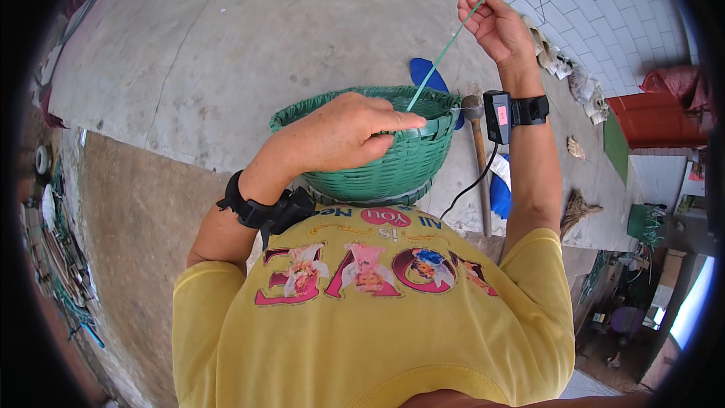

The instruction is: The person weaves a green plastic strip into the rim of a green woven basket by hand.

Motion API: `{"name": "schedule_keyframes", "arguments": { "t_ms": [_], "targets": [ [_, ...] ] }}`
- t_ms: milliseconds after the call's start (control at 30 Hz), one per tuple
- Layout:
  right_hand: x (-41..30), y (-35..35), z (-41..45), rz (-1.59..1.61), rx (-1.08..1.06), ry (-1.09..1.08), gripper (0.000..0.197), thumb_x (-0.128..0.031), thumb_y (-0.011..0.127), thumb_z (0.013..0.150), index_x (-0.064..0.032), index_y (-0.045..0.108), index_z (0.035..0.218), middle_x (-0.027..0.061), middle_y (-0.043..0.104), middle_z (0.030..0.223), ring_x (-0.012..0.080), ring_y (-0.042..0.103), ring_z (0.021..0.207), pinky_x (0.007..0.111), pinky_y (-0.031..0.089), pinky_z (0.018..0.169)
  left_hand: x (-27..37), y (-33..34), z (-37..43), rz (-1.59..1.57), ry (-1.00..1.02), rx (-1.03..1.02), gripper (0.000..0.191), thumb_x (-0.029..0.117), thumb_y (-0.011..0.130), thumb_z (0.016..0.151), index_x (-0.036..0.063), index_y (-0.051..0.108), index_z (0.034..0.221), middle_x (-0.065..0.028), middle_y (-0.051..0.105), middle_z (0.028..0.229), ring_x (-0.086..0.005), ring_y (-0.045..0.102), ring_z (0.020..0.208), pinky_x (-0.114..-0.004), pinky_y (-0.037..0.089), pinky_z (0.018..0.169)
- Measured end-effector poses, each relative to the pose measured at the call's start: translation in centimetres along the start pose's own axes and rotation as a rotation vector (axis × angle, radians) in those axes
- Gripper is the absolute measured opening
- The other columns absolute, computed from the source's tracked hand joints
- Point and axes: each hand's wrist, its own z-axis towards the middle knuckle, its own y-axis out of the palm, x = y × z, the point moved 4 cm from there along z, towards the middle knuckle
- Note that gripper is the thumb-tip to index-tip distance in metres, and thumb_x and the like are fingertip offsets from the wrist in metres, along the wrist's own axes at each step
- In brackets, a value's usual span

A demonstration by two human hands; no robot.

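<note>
A green woven basket [391, 167] of plastic strips stands close against my front, its mouth facing up. My left hand [345, 130] grips the near rim, with the index finger lying along the rim and the thumb over the outer wall. From the rim beside that index finger, a narrow green plastic strip [444, 59] runs taut up to the right. My right hand [501, 28], raised well above and beyond the basket, pinches this strip between thumb and index finger. The strip's loose end curls past those fingertips. Part of the basket's inside is hidden by my left hand.
Right of the basket a hammer [480, 164] with a long wooden handle lies on the concrete floor [255, 28]. Blue objects [425, 72] lie beyond the basket and beside the hammer. Several shoes [546, 56] line the tiled wall [589, 0]. A cable hangs from my right wrist device [497, 116].
</note>
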Motion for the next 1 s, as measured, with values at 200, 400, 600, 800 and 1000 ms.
{"name": "schedule_keyframes", "arguments": {
  "t_ms": [200, 400, 600, 800, 1000],
  "targets": [
    [-2.1, 1.5, 0.6, 0.435, -0.584, 0.177, 0.019, -0.020, 0.042, 0.100, -0.0029, 0.048, 0.094, -0.0052, 0.027, 0.060, 0.0057, 0.025, 0.052, 0.020, 0.028, 0.046, -0.1, 0.9, 0.5, -0.019, 0.061, -0.016, 0.045, -0.001, 0.059, 0.075, 0.0117, 0.062, 0.117, -0.0114, 0.059, 0.078, -0.0289, 0.056, 0.066, -0.036, 0.045, 0.058],
    [-2.5, -1.6, 6.2, 0.125, -0.166, 0.073, 0.015, -0.017, 0.045, 0.098, -0.0061, 0.051, 0.090, -0.0065, 0.026, 0.055, 0.0059, 0.023, 0.044, 0.021, 0.020, 0.036, -0.2, 1.4, 1.1, -0.008, 0.076, -0.046, 0.039, 0.000, 0.061, 0.074, 0.0112, 0.065, 0.112, -0.0103, 0.060, 0.076, -0.0289, 0.058, 0.064, -0.036, 0.045, 0.056],
    [-1.1, -0.6, 8.7, -0.186, -0.045, 0.118, 0.015, -0.012, 0.044, 0.095, 0.0000, 0.053, 0.098, -0.0051, 0.029, 0.055, 0.0065, 0.027, 0.042, 0.022, 0.022, 0.035, 0.2, 1.5, 1.7, 0.061, 0.083, -0.024, 0.035, 0.004, 0.064, 0.075, 0.0106, 0.064, 0.110, -0.0102, 0.063, 0.077, -0.0294, 0.059, 0.063, -0.038, 0.046, 0.055],
    [1.0, 0.7, 9.3, -0.358, 0.003, 0.125, 0.017, -0.009, 0.044, 0.093, 0.0016, 0.057, 0.095, -0.0032, 0.033, 0.056, 0.0076, 0.030, 0.042, 0.024, 0.026, 0.034, 0.6, 1.4, 1.2, 0.148, 0.006, 0.064, 0.049, 0.010, 0.066, 0.078, 0.0082, 0.051, 0.125, -0.0117, 0.065, 0.077, -0.0299, 0.061, 0.062, -0.039, 0.047, 0.053],
    [3.4, -0.2, 10.8, -0.410, -0.028, 0.112, 0.025, 0.002, 0.037, 0.086, 0.0026, 0.060, 0.094, 0.0005, 0.039, 0.056, 0.0100, 0.035, 0.042, 0.025, 0.028, 0.034, 0.9, 0.7, 1.1, 0.204, -0.054, 0.061, 0.054, 0.006, 0.062, 0.080, 0.0079, 0.047, 0.132, -0.0121, 0.065, 0.077, -0.0298, 0.061, 0.060, -0.037, 0.048, 0.051]
  ]
}}
